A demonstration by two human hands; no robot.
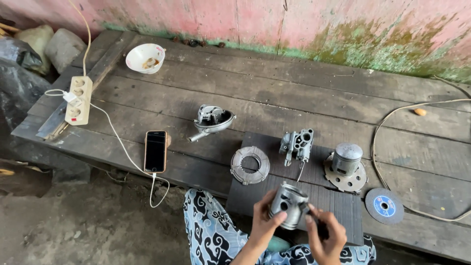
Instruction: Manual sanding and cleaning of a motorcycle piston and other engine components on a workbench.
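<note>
Landmark: dark mat [338, 201] on the plank bench [294, 88].
Piston: metal piston [289, 205] held in the air over the mat's near edge.
Left hand [265, 221]: fingers wrapped round the piston's side.
Right hand [326, 234]: fingertips pinched against its right flank; what they pinch I cannot tell.
Handling: likely rigid, fairly heavy, smooth; grip the skirt.
On mat: carburettor [297, 145], second piston [347, 159].
Left of mat: phone [155, 151].

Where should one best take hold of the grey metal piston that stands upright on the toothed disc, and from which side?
Probably grip the grey metal piston around its round side wall, coming from above. It stands upright on the flat toothed metal disc, its closed crown facing up, and the space around it looks free.
</note>
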